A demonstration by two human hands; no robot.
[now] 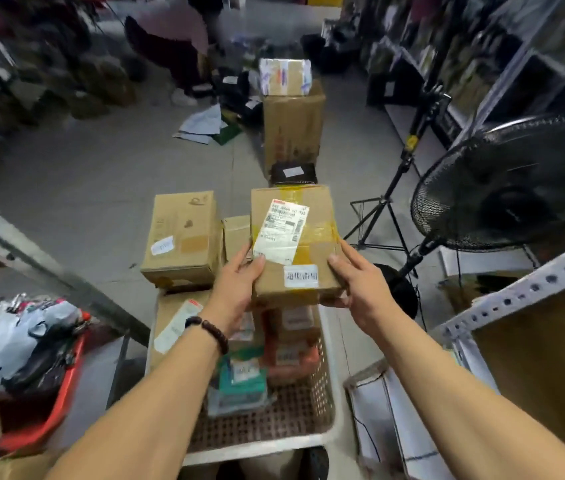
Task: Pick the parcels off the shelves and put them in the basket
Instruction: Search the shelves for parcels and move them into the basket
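Left hand (236, 289), right hand (360, 289): both gripping taped brown cardboard parcel (312, 209), frame centre, above white perforated plastic basket (260, 448). Lower level; near end seemingly free.

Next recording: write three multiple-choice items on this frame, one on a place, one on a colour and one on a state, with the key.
1. Where is the labelled cardboard box?
A) on the floor
B) held over the white basket
C) on a shelf

2. What colour is the basket at the left?
A) red
B) blue
C) green

3. How is the box held?
A) by one hand
B) by both hands
C) by no hand, lying loose

Key:
1 B, it hangs above the basket's far end.
2 A, its rim shows red.
3 B, the left hand and the right hand each grip a near corner.
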